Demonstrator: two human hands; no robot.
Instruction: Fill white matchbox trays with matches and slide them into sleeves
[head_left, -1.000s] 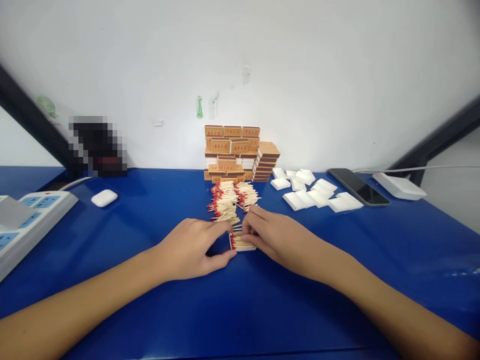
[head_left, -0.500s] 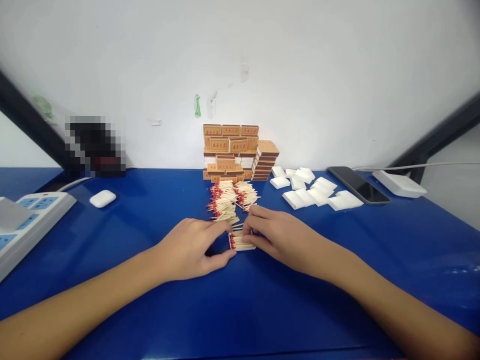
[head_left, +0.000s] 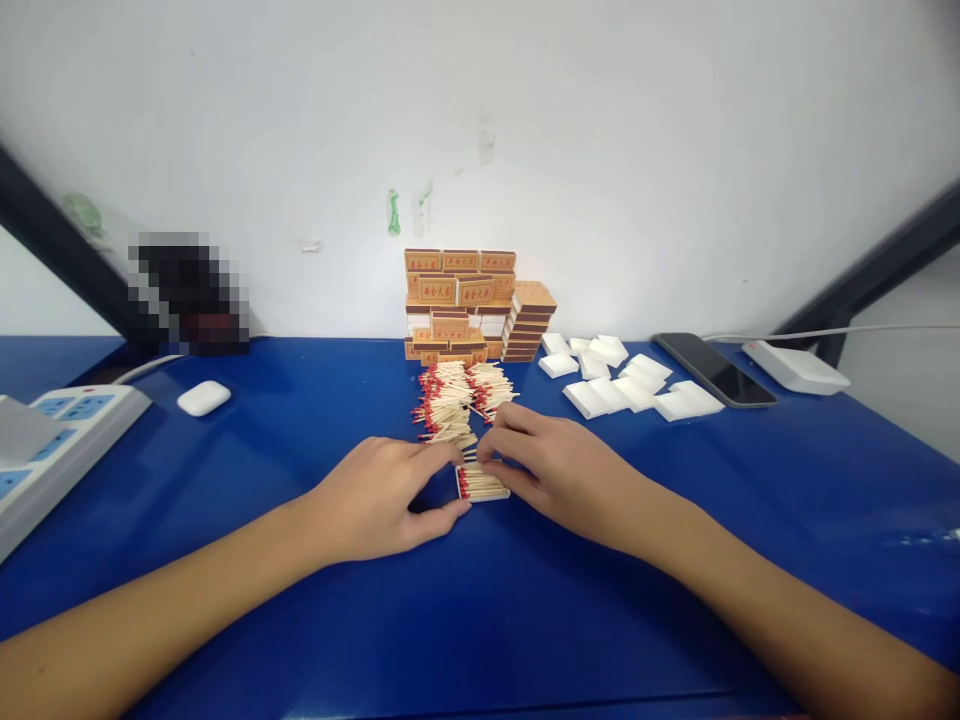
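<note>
A small white tray (head_left: 480,485) filled with red-tipped matches lies on the blue table between my hands. My left hand (head_left: 379,503) grips its left end with thumb and forefinger. My right hand (head_left: 551,470) is closed over its right end, fingertips pressed on the matches. Just behind lies a loose heap of matches (head_left: 457,400). Stacked brown matchbox sleeves (head_left: 469,305) stand against the white wall.
Several empty white trays (head_left: 626,385) lie at the back right, with a dark phone (head_left: 712,370) and a white box (head_left: 795,367) beyond. A white earbud case (head_left: 203,397) and a power strip (head_left: 52,445) sit at the left.
My right hand's fingers have shifted slightly left over the tray. Otherwise both hands and the tray stay in place.
</note>
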